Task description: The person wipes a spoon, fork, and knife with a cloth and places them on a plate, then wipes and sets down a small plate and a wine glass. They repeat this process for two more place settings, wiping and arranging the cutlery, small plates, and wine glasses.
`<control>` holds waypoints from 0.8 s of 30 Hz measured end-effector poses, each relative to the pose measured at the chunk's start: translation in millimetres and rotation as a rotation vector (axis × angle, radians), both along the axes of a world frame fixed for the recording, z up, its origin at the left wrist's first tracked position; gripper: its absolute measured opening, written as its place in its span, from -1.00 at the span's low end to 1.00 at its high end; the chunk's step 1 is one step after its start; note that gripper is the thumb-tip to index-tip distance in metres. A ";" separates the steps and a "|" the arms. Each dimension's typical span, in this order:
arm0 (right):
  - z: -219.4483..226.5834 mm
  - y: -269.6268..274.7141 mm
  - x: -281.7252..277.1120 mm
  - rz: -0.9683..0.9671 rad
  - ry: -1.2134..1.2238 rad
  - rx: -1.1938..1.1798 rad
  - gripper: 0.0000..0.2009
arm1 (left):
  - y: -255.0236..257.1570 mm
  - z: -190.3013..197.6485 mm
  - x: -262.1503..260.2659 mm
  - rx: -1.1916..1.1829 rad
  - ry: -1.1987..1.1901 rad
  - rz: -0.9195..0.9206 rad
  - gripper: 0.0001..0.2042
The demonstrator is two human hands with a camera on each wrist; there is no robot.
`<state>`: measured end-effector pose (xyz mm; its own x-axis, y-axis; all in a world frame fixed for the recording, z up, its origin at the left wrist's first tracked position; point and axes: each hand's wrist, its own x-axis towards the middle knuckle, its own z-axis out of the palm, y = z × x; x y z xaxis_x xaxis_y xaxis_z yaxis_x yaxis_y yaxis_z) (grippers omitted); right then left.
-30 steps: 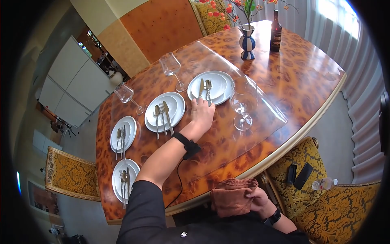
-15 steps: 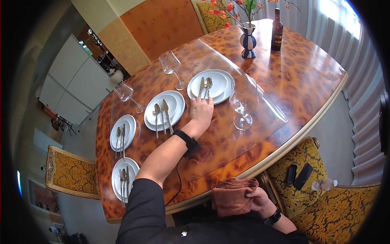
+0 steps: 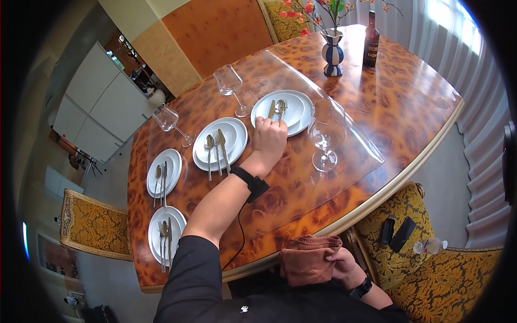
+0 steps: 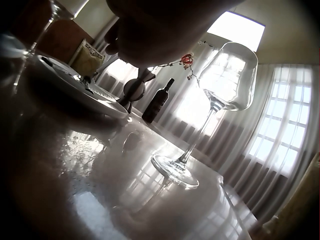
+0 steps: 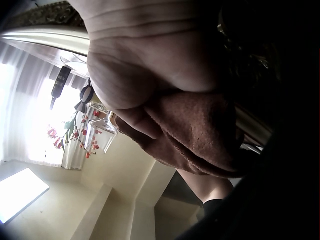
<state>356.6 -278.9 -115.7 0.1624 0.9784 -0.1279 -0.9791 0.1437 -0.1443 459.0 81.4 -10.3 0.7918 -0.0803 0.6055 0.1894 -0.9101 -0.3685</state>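
My left hand (image 3: 270,141) is at the near edge of the back-right plate (image 3: 306,110), fingers bent. It hides the handle ends of the knife (image 3: 272,109), spoon and fork (image 3: 283,109) lying there. In the left wrist view a gap shows between the dark fingers (image 4: 112,46) and the cutlery on that plate (image 4: 107,106). Low at the table's front edge, my right hand (image 3: 343,265) grips a folded brown cloth (image 3: 307,266), thumb on top. The right wrist view has the cloth (image 5: 195,125) bunched below the palm.
Beside the left hand stands a wine glass (image 3: 325,141); two more glasses (image 3: 228,81) are farther left. Several white plate settings (image 3: 237,141) with cutlery line the glossy table (image 3: 301,188). A striped vase (image 3: 333,54) and dark bottle (image 3: 371,43) stand behind. Patterned chairs (image 3: 371,258) border the table.
My left hand has shifted slightly farther over the plate's edge, and its fingers, straighter before, are now more bent. The cutlery stays nearly in place. My right hand keeps holding the cloth.
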 end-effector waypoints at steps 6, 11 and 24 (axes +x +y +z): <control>-0.9 -5.8 0.4 -0.024 -0.023 -0.019 -0.44 | -7.5 -23.7 18.1 0.004 -0.129 -0.097 -0.89; -0.4 -9.4 2.9 -0.025 -0.003 -0.031 -0.44 | -26.0 -22.2 12.4 -0.026 0.075 0.026 -0.92; 0.5 -14.3 3.4 -0.050 -0.034 -0.041 -0.40 | -18.2 -38.7 15.2 -0.063 0.108 0.080 -0.88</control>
